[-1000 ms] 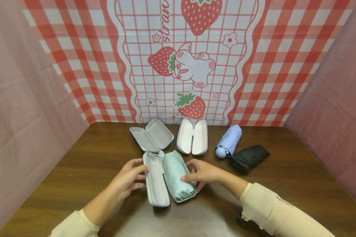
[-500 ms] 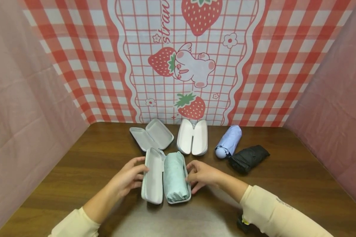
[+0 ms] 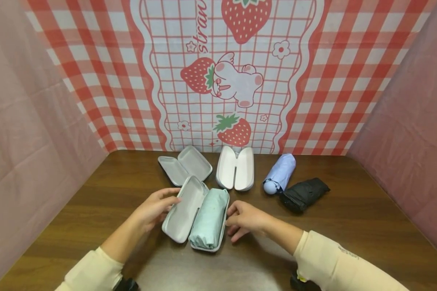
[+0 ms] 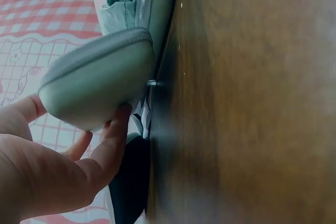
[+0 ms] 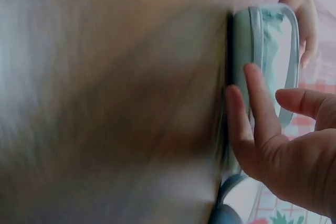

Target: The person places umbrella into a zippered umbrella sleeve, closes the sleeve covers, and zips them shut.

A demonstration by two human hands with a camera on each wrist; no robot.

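Observation:
A mint-green zip case (image 3: 182,214) lies spread on the table, its left half tilted up. In its right half rests a folded mint umbrella (image 3: 209,220), its gathered fabric end facing me. My left hand (image 3: 155,210) grips the outer side of the left half, thumb over the rim; the left wrist view shows fingertips (image 4: 122,116) under its rounded shell (image 4: 100,87). Beside the right half, my right hand (image 3: 249,221) has loosely bent fingers holding nothing. In the right wrist view its fingers (image 5: 260,103) are close along the case wall (image 5: 243,40); contact is hard to tell.
Behind the mint case, a grey case (image 3: 196,165) and a white case (image 3: 225,169) lie unfolded. A periwinkle folded umbrella (image 3: 282,171) and a black folded umbrella (image 3: 306,194) lie at the right. A checked strawberry cloth (image 3: 240,121) hangs behind the table.
The mint case has turned so its near end points left, and its left half has tipped up more. My right hand has let go of the umbrella and case side.

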